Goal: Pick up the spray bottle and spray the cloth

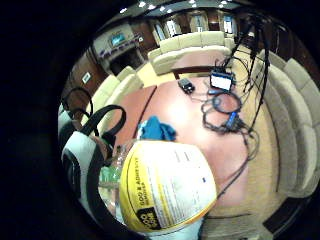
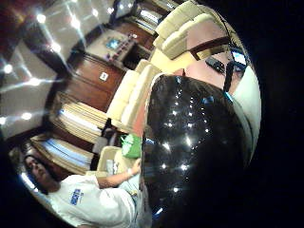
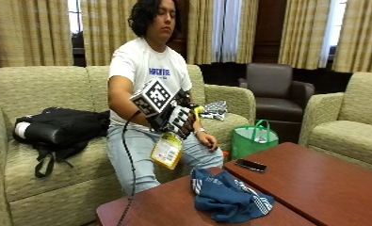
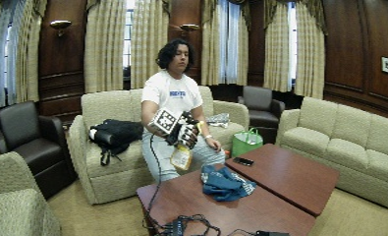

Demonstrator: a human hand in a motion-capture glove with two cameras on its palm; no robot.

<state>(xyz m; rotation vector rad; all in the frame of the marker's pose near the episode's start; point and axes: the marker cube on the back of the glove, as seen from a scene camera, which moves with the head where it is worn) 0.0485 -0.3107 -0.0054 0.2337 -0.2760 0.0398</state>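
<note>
- One spray bottle (image 3: 167,149), clear with a yellow and white label, hangs in the air in front of the seated person's chest and lap, above the near edge of the worktop (image 3: 311,181). It is lifted off any surface, which fits the pick-up step being done.
- One gloved right hand (image 3: 176,117) has its grip wrapped around the bottle's upper part, with the body and label dangling below. The trigger and nozzle are hidden by the glove, so which way the bottle points cannot be told.
- The little-finger palm view shows the label (image 1: 167,187) close against the palm, with the cloth on the worktop beyond it; this suggests the bottle is being brought toward the cloth.
- One blue cloth (image 3: 228,197), with white stripes at its edge, lies crumpled on the near corner of the worktop, below and in front of the bottle and apart from it. It looks dry and untouched; spraying is judged not yet done.
- One bare left hand (image 3: 208,141) rests on the person's thigh, away from bottle and cloth.
- One dark phone (image 3: 251,165) lies on the worktop just past the cloth.
- One green bag (image 3: 253,140) stands on the floor beside the sofa, and one black bag (image 3: 60,128) lies on the sofa seat next to the person.
</note>
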